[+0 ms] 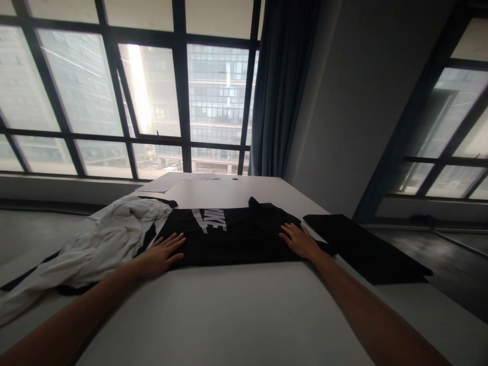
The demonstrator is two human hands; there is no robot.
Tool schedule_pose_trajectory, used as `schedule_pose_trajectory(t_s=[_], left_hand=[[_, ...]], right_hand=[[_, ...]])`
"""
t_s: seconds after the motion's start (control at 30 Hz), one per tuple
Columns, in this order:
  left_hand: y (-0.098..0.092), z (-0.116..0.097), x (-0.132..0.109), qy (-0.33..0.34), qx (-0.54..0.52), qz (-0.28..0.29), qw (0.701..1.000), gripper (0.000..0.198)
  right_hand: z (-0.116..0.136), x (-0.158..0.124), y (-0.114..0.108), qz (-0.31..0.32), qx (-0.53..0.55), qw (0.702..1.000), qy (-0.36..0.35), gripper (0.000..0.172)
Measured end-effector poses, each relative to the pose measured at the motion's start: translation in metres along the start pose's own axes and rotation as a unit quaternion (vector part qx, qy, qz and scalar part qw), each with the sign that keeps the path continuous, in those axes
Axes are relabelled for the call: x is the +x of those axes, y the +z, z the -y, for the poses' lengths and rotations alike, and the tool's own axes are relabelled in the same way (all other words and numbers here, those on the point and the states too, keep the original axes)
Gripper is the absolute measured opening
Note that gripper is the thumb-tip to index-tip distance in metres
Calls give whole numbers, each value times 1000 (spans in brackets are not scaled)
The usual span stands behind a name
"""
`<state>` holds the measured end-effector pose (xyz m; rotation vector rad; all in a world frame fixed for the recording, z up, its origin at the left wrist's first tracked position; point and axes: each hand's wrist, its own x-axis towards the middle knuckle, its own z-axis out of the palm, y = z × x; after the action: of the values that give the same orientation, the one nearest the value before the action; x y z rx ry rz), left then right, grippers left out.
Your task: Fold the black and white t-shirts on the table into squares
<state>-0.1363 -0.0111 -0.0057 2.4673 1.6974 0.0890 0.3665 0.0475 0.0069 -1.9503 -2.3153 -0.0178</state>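
Note:
A black T-shirt [229, 249] with white NIKE lettering lies spread sideways across the white table [229, 315], part of it turned over at the right. My left hand [162, 254] rests flat on its left end, fingers apart. On the right end, my right hand [299, 240] lies palm down with the fingers spread. Neither hand grips the cloth. Close by my left hand and forearm is a crumpled heap of white cloth [110, 236], with dark fabric showing under its edges.
A folded black cloth [366, 249] lies on the table's right side. Sheets of paper [158, 184] are at the far left of the table. Beyond the far edge stand windows [217, 96] and a blue curtain [276, 91], with a wall column [343, 101] to the right.

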Motion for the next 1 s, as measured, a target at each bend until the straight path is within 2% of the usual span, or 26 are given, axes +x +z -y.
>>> schedule_pose_trajectory(t_s=[0.17, 0.33, 0.53, 0.7, 0.87, 0.93, 1.0], left_hand=[[-8, 7, -6, -2, -7, 22, 1000, 75], [-15, 10, -10, 0, -19, -25, 999, 77], [-12, 7, -9, -28, -7, 11, 1000, 75], [-21, 2, -13, 9, -15, -14, 1000, 82], [-23, 3, -9, 43, -41, -110, 992, 67], [-21, 4, -8, 38, -53, -99, 993, 65], [-22, 4, -8, 33, -61, -65, 995, 69]], right_hand=[[-15, -5, -1, 68, 34, 997, 5, 76], [-38, -2, 8, 54, 40, 997, 27, 76], [-52, 4, 11, 56, 35, 998, 20, 73], [-50, -6, -8, 80, 8, 996, 45, 73], [-37, -13, -17, -29, 26, 999, 26, 64], [-32, -11, -16, -26, 48, 998, -9, 61], [-28, -10, -16, 9, 67, 997, -30, 59]])
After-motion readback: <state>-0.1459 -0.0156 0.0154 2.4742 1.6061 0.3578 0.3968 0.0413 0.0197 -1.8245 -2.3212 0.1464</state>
